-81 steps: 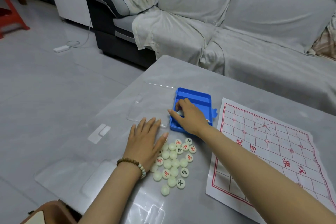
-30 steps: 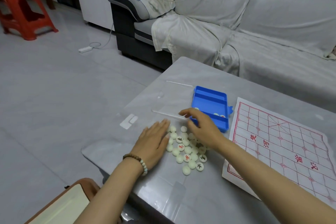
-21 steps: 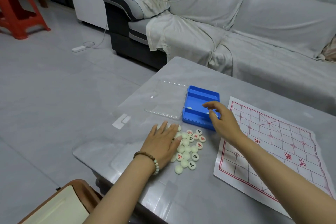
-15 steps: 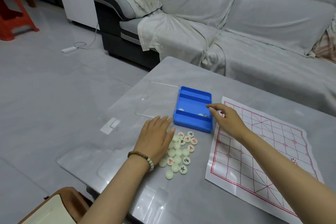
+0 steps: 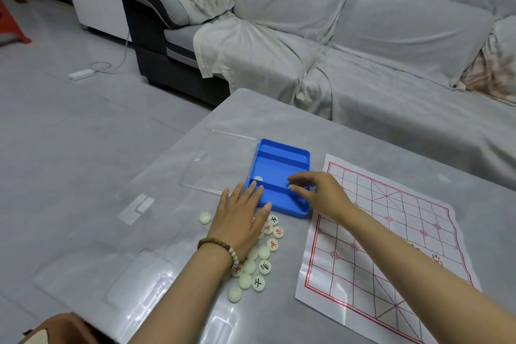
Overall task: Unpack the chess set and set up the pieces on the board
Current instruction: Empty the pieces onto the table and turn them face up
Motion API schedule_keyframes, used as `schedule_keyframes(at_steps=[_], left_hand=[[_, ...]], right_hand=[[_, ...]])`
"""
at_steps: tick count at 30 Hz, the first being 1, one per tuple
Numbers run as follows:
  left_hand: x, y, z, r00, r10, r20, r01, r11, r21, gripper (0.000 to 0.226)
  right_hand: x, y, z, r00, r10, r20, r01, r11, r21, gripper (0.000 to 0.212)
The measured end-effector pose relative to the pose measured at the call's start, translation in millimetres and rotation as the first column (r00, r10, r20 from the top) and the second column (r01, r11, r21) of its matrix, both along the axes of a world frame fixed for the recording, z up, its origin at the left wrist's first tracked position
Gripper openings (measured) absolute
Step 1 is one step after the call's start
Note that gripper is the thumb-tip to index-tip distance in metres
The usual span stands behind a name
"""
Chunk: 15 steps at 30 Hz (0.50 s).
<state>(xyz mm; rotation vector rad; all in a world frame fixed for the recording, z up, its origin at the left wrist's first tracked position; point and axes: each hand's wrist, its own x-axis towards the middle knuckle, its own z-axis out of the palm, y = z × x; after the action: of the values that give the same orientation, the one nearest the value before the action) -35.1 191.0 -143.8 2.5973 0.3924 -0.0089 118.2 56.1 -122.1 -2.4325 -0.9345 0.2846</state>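
A blue plastic tray (image 5: 279, 159) with ridged compartments lies on the grey table, one cream piece (image 5: 258, 178) still inside it. My right hand (image 5: 321, 193) reaches into the tray's near compartment and pinches a cream chess piece at its fingertips. My left hand (image 5: 240, 218) lies flat, fingers straight, over the far end of a pile of cream round chess pieces (image 5: 261, 257), its fingertips against the tray's near rim. A single piece (image 5: 205, 217) lies apart to the left. The paper board (image 5: 391, 246) with red lines lies to the right of the tray.
A clear plastic lid (image 5: 217, 165) lies left of the tray. The table's left edge (image 5: 156, 170) drops to the tiled floor. A covered grey sofa (image 5: 363, 50) stands behind the table. A brown bag (image 5: 64, 328) sits at the bottom left.
My right hand has moved from the board's edge back into the tray and taken a piece. My left hand has slid forward to the tray's rim. One piece now lies apart on the left.
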Motion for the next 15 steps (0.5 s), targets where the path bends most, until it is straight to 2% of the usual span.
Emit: schedule_keyframes(at_steps=[3, 6, 11, 13, 15], left_hand=[[-0.9, 2.4, 1.4, 0.999, 0.011, 0.04, -0.01, 0.999, -0.034, 0.052], [-2.4, 2.6, 2.4, 0.998, 0.01, 0.057, -0.007, 0.999, -0.052, 0.051], [-5.4, 3.9, 4.9, 0.997, 0.009, 0.072, -0.004, 0.998, -0.065, 0.051], [-7.3, 5.4, 5.9, 0.996, 0.013, 0.085, -0.006, 0.997, -0.082, 0.05], [-8.9, 6.0, 6.7, 0.996, 0.017, 0.09, -0.009, 0.996, -0.086, 0.05]], right_hand=[[1.5, 1.9, -0.2, 0.988, -0.049, -0.144, 0.069, 0.989, 0.133, 0.013], [1.5, 0.5, -2.7, 0.98, -0.042, -0.193, 0.08, 0.977, 0.195, 0.009], [-15.2, -5.3, 12.2, 0.969, -0.046, -0.244, 0.144, 0.906, 0.399, 0.01], [-31.7, -12.3, 18.2, 0.943, 0.038, -0.331, 0.09, 0.927, 0.364, 0.011], [-49.6, -20.0, 14.4, 0.905, 0.106, -0.413, 0.005, 0.966, 0.26, 0.012]])
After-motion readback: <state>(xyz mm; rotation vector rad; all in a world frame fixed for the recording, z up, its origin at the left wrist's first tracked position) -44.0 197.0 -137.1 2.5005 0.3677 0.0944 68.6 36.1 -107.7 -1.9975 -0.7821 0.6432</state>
